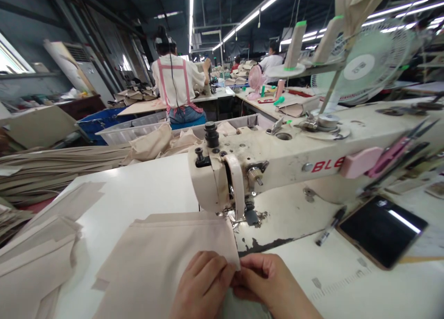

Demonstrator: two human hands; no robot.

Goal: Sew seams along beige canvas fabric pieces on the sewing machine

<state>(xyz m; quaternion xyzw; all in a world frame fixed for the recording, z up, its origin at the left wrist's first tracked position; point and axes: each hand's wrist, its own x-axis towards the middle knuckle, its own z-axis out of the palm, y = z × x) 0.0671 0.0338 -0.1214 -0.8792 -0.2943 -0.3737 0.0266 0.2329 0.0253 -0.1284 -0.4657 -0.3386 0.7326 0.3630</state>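
Note:
A beige fabric piece (166, 259) lies flat on the white sewing table (145, 189), its far edge under the presser foot (239, 222) of a cream sewing machine (277, 164). My left hand (203, 284) rests on the fabric's near right corner with fingers curled and pressed on the cloth. My right hand (267, 282) meets it there and pinches the fabric's edge between thumb and fingers.
More beige fabric pieces (34, 263) lie stacked at the left. A phone (381, 229) and a black pen (329, 226) lie right of the machine. A fan (364, 64) stands behind. Other people work at tables further back, one in a pink apron (176, 85).

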